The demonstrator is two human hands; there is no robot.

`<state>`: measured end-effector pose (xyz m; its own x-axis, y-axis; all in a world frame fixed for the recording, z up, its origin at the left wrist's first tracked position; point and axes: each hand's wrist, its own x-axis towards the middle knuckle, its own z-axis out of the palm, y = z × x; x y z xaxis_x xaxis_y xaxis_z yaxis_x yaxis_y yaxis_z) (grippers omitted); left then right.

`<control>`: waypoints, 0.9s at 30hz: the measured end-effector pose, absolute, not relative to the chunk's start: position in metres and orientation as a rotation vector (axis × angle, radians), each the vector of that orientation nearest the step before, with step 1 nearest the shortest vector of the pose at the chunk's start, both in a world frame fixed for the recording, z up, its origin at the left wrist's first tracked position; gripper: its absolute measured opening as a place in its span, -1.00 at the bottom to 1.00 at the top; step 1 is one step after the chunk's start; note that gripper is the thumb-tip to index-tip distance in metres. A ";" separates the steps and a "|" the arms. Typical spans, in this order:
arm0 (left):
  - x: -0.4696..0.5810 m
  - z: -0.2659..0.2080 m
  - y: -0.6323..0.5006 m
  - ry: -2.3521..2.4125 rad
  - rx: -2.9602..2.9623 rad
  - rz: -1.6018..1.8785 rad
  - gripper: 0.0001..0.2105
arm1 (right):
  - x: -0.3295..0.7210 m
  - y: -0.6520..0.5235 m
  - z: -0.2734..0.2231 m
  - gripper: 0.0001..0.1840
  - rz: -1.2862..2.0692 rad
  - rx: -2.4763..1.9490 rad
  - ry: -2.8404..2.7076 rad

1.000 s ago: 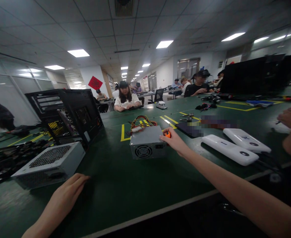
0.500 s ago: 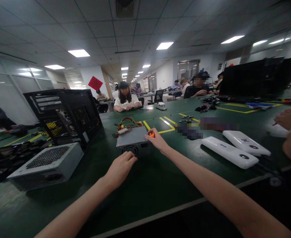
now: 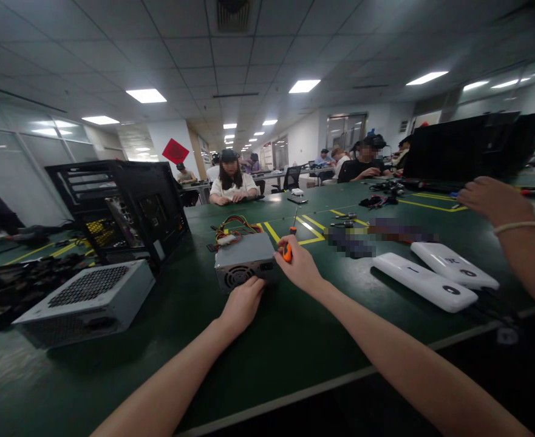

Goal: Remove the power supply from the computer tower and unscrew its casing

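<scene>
A grey computer power supply unit [image 3: 244,247] sits on the green table, its fan grille and socket facing me and its bundle of coloured cables behind it. My left hand [image 3: 244,301] is at the lower front of this unit, right of the fan, fingers curled together; whatever they may hold is hidden. In my right hand [image 3: 301,267], closed beside the unit's right corner, is a screwdriver [image 3: 288,252] with an orange and black handle. Its thin shaft points up and away from the unit.
To the left lie a second power supply unit [image 3: 89,303], an open black computer case [image 3: 126,206] and dark cables [image 3: 3,291]. Two white devices [image 3: 424,282] are at the right. Another person's hand [image 3: 499,203] reaches in there. More people sit across the table.
My left hand has slid right along the unit's front, uncovering the fan. My right hand has drawn slightly back and right, with the screwdriver's shaft now showing. The other person's hand moved left and up.
</scene>
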<state>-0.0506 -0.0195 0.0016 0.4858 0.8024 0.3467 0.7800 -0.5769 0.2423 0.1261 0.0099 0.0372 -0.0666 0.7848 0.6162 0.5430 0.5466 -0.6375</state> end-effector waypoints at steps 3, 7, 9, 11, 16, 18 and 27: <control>-0.057 0.002 -0.022 1.498 2.589 0.710 -0.73 | 0.130 -0.025 0.047 -0.78 0.192 -1.086 -1.866; -0.060 -0.001 -0.021 1.513 2.597 0.719 -0.73 | 0.137 -0.079 0.039 -0.79 0.047 -1.218 -2.079; -0.058 -0.003 -0.020 1.483 2.641 0.712 -0.71 | 0.139 -0.099 0.029 -0.76 0.064 -1.232 -2.155; -0.056 -0.004 -0.019 1.451 2.681 0.696 -0.69 | 0.139 -0.111 0.019 -0.74 0.157 -1.245 -2.189; -0.052 -0.007 -0.018 1.451 2.706 0.669 -0.67 | 0.132 -0.120 0.006 -0.67 0.306 -1.332 -2.110; -0.053 -0.008 -0.018 1.447 2.713 0.676 -0.67 | 0.129 -0.122 0.002 -0.67 0.319 -1.348 -2.076; -0.054 -0.005 -0.019 1.411 2.686 0.689 -0.66 | 0.127 -0.121 -0.003 -0.73 0.332 -1.397 -2.003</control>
